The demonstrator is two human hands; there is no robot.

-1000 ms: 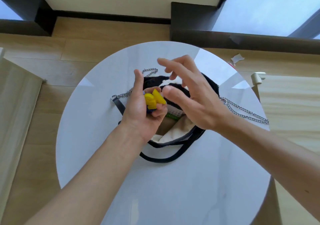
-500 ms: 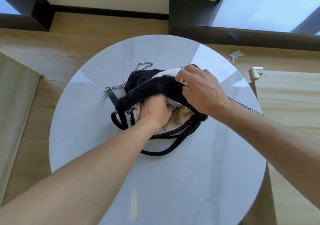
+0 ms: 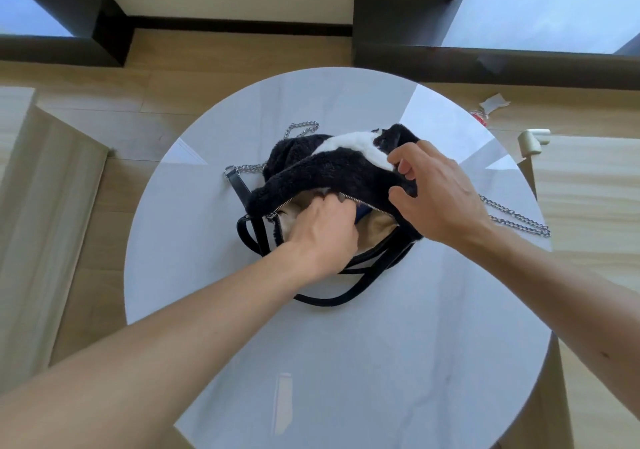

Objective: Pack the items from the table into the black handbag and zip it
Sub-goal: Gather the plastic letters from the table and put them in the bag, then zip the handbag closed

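Two bare forearms reach in from the near edge over a round white table (image 3: 346,362). Nearest part of the table is bare and glossy.

Mid-table: black handbag (image 3: 332,175), fuzzy, with a white patch on its far upper side. Mouth is unzipped and faces near; zipper teeth show along the lifted upper edge, tan lining below. Black straps (image 3: 349,293) loop out on the near side, lying flat on the table.

Left hand (image 3: 322,237): pushed into the bag's mouth, back of hand up, fingertips hidden under the fuzzy edge. Cannot tell whether the fingers are clenched on anything. A sliver of something dark blue shows inside, just right of this hand.

Right hand (image 3: 436,192): on the bag's right upper edge, thumb under the rim, fingers curled over the fuzz, grasping the edge and holding it up.

A metal chain (image 3: 516,218) trails right from the bag across the table; more chain lies at the far left of the bag, ending in a ring.

Beyond the table: wooden floor, a scrap of white paper (image 3: 493,102) far right, dark baseboard, pale wall.
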